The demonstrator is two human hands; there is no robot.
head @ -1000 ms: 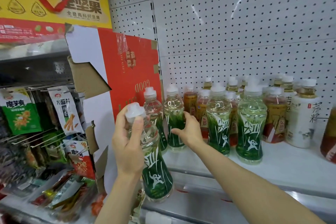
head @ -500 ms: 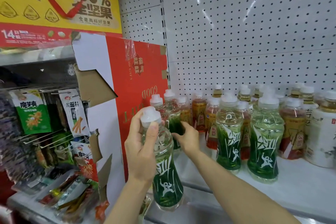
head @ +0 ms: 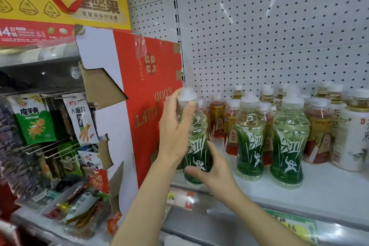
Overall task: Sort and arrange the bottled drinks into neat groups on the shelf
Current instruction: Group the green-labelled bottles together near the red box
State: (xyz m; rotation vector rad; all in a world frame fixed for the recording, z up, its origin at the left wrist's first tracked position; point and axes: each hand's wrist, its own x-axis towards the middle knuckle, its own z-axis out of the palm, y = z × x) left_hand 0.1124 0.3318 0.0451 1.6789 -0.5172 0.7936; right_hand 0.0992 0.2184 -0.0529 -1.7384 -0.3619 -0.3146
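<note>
The left hand (head: 175,134) grips the upper part of a green-labelled bottle (head: 196,146), fingers (head: 188,110) curled round its neck just under the white cap, while the right hand (head: 215,171) wraps its fingers round the bottle's lower body. The bottle stands upright at the front left edge of the white shelf (head: 329,185), just beside a red cardboard box (head: 143,106). Two matching green bottles (head: 249,142) stand to its right, with amber-labelled bottles (head: 217,120) behind them.

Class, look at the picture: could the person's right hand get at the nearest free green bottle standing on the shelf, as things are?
Probably yes. The right hand sits low on the held bottle, and the free green bottle stands just to its right at the shelf front, with open space between. It would have to release the held bottle first.
</note>
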